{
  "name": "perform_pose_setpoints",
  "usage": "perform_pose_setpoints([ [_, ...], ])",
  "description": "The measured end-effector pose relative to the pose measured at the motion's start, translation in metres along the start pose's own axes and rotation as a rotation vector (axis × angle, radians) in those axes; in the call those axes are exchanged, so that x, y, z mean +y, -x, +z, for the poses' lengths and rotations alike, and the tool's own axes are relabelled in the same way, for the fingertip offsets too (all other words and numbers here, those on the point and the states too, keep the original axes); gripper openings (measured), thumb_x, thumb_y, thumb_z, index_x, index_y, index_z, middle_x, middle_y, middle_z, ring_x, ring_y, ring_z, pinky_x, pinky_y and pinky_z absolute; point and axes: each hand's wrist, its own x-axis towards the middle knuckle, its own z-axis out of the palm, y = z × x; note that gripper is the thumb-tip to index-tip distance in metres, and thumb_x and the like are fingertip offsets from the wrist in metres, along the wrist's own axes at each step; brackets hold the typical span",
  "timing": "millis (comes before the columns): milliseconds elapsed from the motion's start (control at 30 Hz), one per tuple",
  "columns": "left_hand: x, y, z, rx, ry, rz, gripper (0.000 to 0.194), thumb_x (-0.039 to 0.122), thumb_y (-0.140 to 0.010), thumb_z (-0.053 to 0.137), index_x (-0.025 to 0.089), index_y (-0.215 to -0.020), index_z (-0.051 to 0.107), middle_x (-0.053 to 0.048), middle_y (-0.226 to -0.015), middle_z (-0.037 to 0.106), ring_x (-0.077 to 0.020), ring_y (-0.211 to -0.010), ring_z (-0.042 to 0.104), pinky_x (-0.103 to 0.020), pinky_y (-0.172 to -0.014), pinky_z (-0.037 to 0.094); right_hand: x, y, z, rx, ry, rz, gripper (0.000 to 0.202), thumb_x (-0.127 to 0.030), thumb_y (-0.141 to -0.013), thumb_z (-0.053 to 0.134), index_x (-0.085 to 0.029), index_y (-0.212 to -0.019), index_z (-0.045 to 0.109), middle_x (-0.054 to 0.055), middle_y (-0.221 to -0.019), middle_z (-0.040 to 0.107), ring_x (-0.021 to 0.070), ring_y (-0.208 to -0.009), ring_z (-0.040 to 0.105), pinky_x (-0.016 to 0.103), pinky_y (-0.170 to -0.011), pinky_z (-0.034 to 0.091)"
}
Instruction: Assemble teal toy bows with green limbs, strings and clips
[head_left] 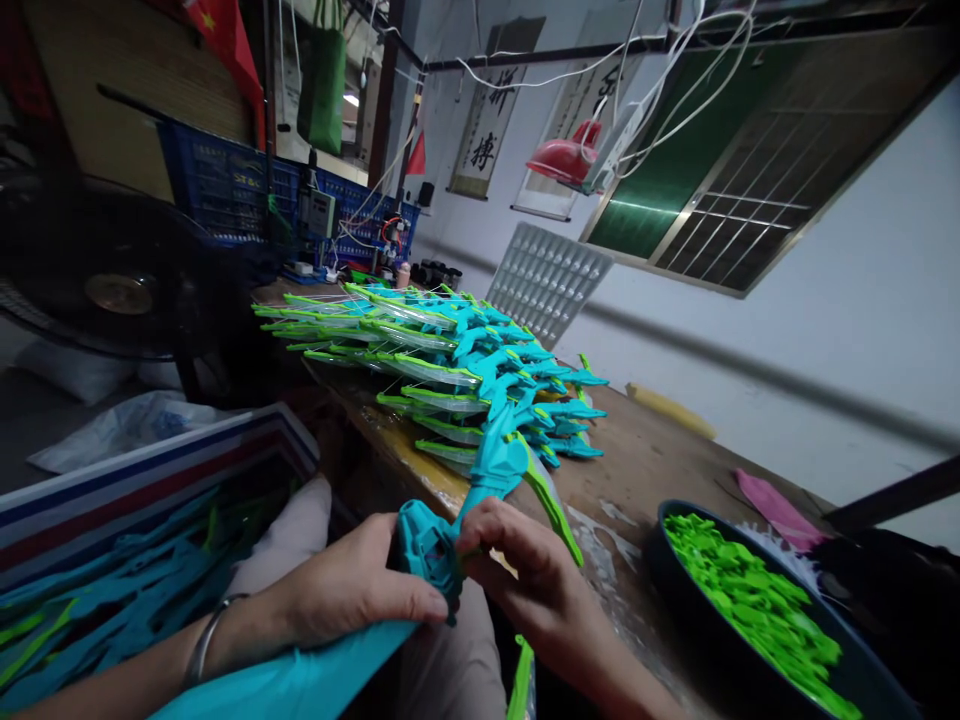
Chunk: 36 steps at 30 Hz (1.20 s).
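My left hand (349, 590), with a metal bangle at the wrist, is wrapped round a turquoise plastic toy part (429, 545) in front of my lap. A broad turquoise section of it runs down to the lower left under my forearm. My right hand (536, 580) pinches at the part's right side; whatever lies between its fingertips is hidden. Just beyond, a pile of turquoise toys (499, 375) with lime-green curved arms and thin strings covers the table's left side. One green arm hangs right above my right hand.
A dark basin (664, 560) of small lime-green pieces sits on the table (615, 480) at right. Left of my legs stands a striped box (289, 430) holding turquoise parts. A black fan (120, 290) is at far left; a red lamp (562, 158) hangs above.
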Motion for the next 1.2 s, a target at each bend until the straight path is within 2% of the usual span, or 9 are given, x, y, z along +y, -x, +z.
perform_pose_setpoints([
  [167,-0.002,-0.001,-0.001,0.011,0.005,-0.048,0.027,0.022,-0.066,0.077,0.018,-0.091,0.069,0.002,-0.082,0.073,-0.0189,-0.079,0.063,-0.029,-0.08,0.049,-0.002,-0.001,-0.002,-0.043,-0.179,0.098,0.009,-0.031,-0.095,0.07,-0.022,-0.094,0.066,0.001,-0.087,0.061,0.0154,-0.079,0.057,0.026,-0.071,0.046],
  [300,-0.001,-0.002,0.0,-0.04,0.007,-0.064,0.027,0.017,-0.066,0.076,0.017,-0.091,0.067,0.005,-0.079,0.071,-0.0162,-0.076,0.061,-0.026,-0.074,0.047,-0.005,-0.008,-0.003,-0.073,-0.012,-0.043,0.009,-0.024,-0.098,0.065,-0.022,-0.091,0.069,0.001,-0.082,0.066,0.016,-0.083,0.057,0.029,-0.08,0.042],
  [367,0.0,-0.003,0.001,-0.028,-0.012,-0.067,0.028,0.017,-0.064,0.077,0.017,-0.09,0.067,0.005,-0.079,0.069,-0.0151,-0.077,0.058,-0.025,-0.071,0.046,-0.005,-0.012,-0.002,-0.077,0.041,-0.08,0.011,-0.02,-0.099,0.062,-0.022,-0.091,0.069,0.0,-0.082,0.066,0.0156,-0.082,0.058,0.03,-0.08,0.042],
  [533,0.002,-0.003,0.001,-0.012,-0.012,-0.085,0.025,0.018,-0.063,0.074,0.017,-0.085,0.063,0.005,-0.074,0.068,-0.0151,-0.072,0.059,-0.025,-0.066,0.045,0.0,-0.012,0.004,-0.048,0.057,-0.082,0.008,-0.02,-0.098,0.064,-0.022,-0.093,0.069,0.002,-0.092,0.065,0.0166,-0.087,0.061,0.029,-0.08,0.044],
  [633,0.001,-0.005,0.0,-0.05,0.031,-0.1,0.025,0.021,-0.063,0.073,0.017,-0.086,0.063,0.003,-0.074,0.07,-0.0173,-0.07,0.062,-0.027,-0.065,0.047,0.003,-0.011,0.006,-0.017,0.042,-0.103,0.008,-0.024,-0.098,0.065,-0.021,-0.092,0.07,0.002,-0.087,0.065,0.0167,-0.085,0.06,0.029,-0.08,0.044],
  [767,-0.003,-0.008,0.0,-0.062,0.077,-0.112,0.028,0.023,-0.063,0.074,0.015,-0.087,0.063,0.0,-0.076,0.07,-0.0185,-0.07,0.064,-0.028,-0.066,0.048,0.005,-0.013,0.006,-0.032,-0.009,-0.08,0.019,-0.034,-0.099,0.066,-0.02,-0.089,0.072,0.002,-0.081,0.066,0.0163,-0.08,0.06,0.028,-0.075,0.044],
  [1033,-0.004,-0.006,-0.003,0.007,-0.106,-0.151,0.024,0.02,-0.066,0.075,0.018,-0.086,0.062,0.004,-0.073,0.07,-0.0179,-0.072,0.066,-0.026,-0.064,0.045,0.012,-0.016,0.004,-0.039,-0.04,-0.072,0.024,-0.041,-0.097,0.069,-0.02,-0.089,0.077,0.003,-0.079,0.067,0.0159,-0.075,0.061,0.028,-0.07,0.045],
  [1200,0.0,-0.006,-0.004,-0.024,-0.129,-0.162,0.02,0.023,-0.068,0.073,0.017,-0.085,0.065,0.002,-0.074,0.071,-0.0195,-0.074,0.066,-0.028,-0.066,0.047,0.016,-0.018,0.001,-0.052,-0.057,-0.092,0.022,-0.037,-0.098,0.067,-0.02,-0.088,0.076,0.004,-0.079,0.067,0.0171,-0.076,0.062,0.03,-0.071,0.047],
])
